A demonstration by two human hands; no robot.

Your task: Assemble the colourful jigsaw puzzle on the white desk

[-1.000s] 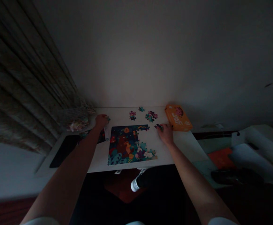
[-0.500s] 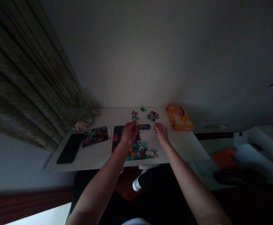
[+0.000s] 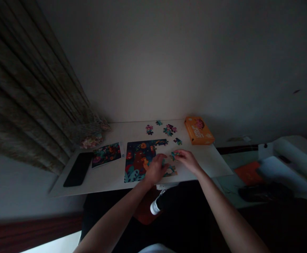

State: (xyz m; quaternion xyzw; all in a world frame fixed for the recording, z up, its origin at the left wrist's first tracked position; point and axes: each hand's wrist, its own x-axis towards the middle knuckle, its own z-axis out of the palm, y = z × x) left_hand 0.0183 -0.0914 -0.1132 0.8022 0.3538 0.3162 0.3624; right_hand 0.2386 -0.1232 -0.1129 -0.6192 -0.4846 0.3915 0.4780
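A partly assembled jigsaw puzzle (image 3: 136, 158) with a dark, colourful animal scene lies flat on the white table. My left hand (image 3: 156, 169) rests over its lower right part, fingers apart, covering some of the picture. Between the fingertips of my right hand (image 3: 189, 161) is a teal puzzle piece (image 3: 173, 155), held just right of the gap in the puzzle. Another loose piece (image 3: 178, 141) lies above that hand. Farther back are a pink and purple piece group (image 3: 149, 129), a single teal piece (image 3: 159, 122) and a mixed cluster (image 3: 170, 130).
An orange puzzle box (image 3: 199, 130) stands at the back right. Left of the puzzle lie a printed picture sheet (image 3: 106, 154) and a black flat object (image 3: 78, 169). A basket of dried flowers (image 3: 90, 137) sits by the curtain (image 3: 37, 80).
Both hands have come down toward the puzzle's lower right, the right one now with a teal piece. A loose piece now shows near the box, and the back-left group has fewer pieces.
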